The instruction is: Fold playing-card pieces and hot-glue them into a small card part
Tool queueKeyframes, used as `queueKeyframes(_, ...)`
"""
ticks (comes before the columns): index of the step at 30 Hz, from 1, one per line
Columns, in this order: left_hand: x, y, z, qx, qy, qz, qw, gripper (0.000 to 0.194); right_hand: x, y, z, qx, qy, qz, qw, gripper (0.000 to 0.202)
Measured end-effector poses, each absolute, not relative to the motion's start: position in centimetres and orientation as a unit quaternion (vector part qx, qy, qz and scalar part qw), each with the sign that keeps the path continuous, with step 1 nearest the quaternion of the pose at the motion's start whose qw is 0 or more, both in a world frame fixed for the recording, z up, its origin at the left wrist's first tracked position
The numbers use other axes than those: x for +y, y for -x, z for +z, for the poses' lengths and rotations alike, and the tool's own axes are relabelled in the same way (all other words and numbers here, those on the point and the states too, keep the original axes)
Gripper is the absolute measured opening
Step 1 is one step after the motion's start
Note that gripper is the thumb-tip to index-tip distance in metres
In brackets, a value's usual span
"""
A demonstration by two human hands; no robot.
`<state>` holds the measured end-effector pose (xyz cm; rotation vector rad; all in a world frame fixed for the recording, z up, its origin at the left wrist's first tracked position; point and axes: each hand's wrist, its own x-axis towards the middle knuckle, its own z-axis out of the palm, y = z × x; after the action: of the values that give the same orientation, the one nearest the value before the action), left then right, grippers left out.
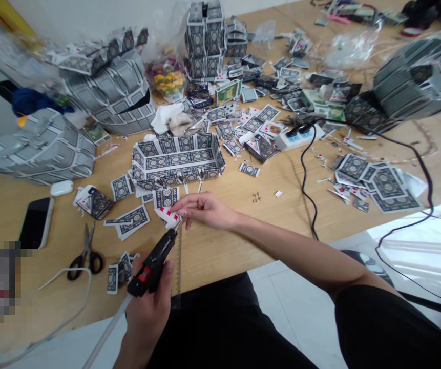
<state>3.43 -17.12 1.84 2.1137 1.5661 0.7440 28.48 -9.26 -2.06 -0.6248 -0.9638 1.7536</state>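
My left hand (149, 302) is wrapped around the grip of a black glue gun (154, 261), its nozzle pointing up and away from me toward the small folded card piece (168, 214) that my right hand (205, 210) pinches between fingertips, just above the desk (243, 241). The nozzle tip sits right at the lower edge of that piece. Just beyond my right hand stands an open rectangular tray built of playing cards (177, 159). To the left of my left hand lie scissors (85, 253), and farther left a dark phone (36, 223). Loose cards lie between the two hands and the tray. A black cable (307, 189) runs across the desk to the right of my right forearm.
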Motion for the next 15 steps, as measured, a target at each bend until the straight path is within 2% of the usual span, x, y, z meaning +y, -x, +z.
queueKeyframes(10,-17.37,-3.59,1.84,0.593,-0.730,0.257,0.221,0.036,-9.30,-28.67,-2.25,-0.420,0.275,0.708,0.496,0.024)
queueKeyframes(15,-17.11,-3.20,1.74,0.575,-0.750,0.249,0.211,0.030,-9.26,-28.65,-2.31,-0.422,0.272,0.707,0.498,0.024)
